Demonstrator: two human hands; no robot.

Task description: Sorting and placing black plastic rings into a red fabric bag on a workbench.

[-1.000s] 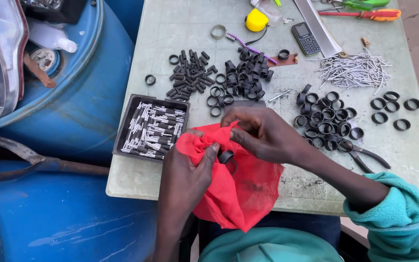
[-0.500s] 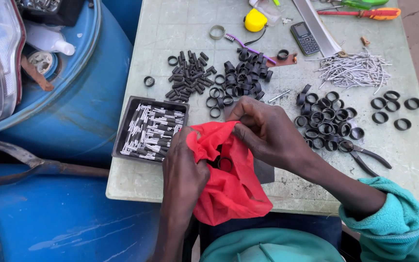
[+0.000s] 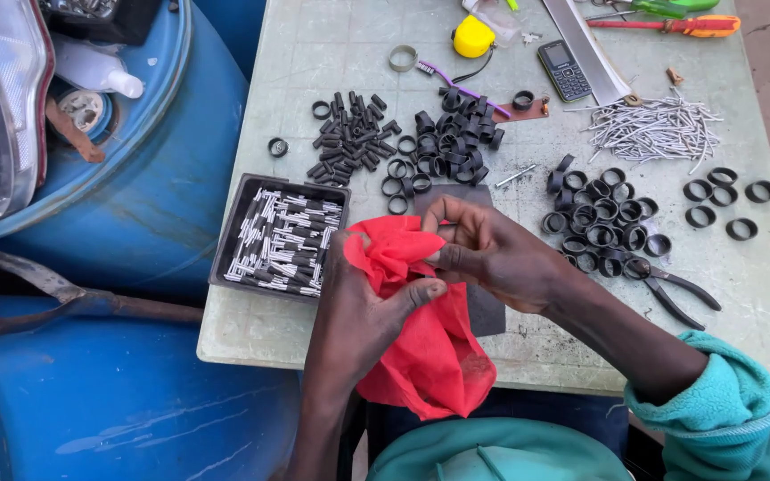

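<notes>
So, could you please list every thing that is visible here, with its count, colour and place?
table: one, pale green, centre
cloth: one, red, near table edge, in both hands
tray: one, black, full of small silver and black pins, left of cloth
rings: many, black, in groups mid-table and right
sleeves: a pile, black, behind tray
nails: a pile, silver, far right
pliers: one, black, right of hands
phone: one, dark, far side
tape measure: one, yellow, far side
screwdriver: one, red-orange, far edge
drums: two, blue, left
left hand: grips cloth
right hand: pinches cloth
</notes>
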